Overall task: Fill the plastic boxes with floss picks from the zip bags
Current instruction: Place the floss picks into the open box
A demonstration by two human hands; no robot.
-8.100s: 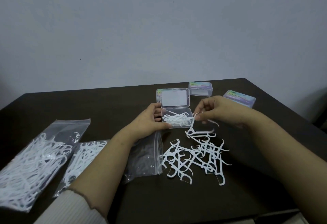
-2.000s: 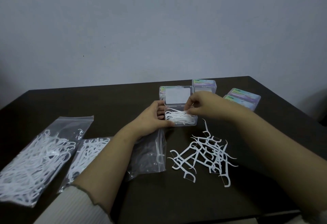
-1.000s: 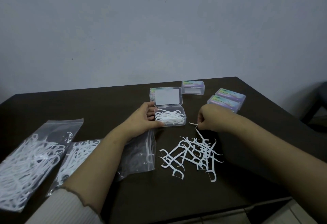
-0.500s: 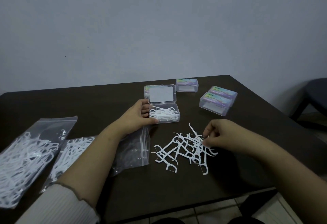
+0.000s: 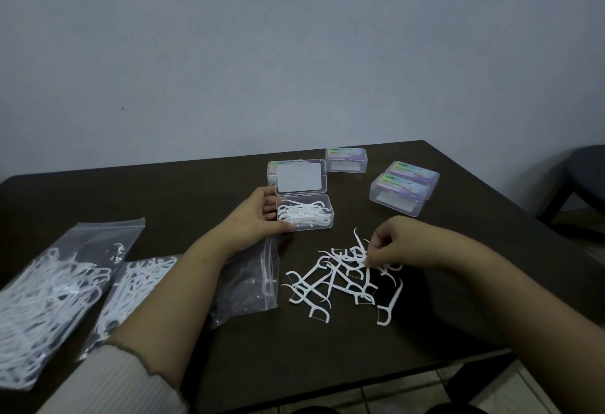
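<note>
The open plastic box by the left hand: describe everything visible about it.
The open plastic box is small, rectangular and clear, with rounded corners. Its hinged lid stands raised at the far side, with a pale rectangular panel on it. The tray holds a loose layer of white floss picks. It sits on the dark table, beyond the loose pile of picks. The left hand holds its left end, thumb along the near edge. Another box stands close behind the lid.

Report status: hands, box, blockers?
Left hand steadies open box, partly filled. Right hand pinching pick from loose pile. Nothing blocking.
</note>
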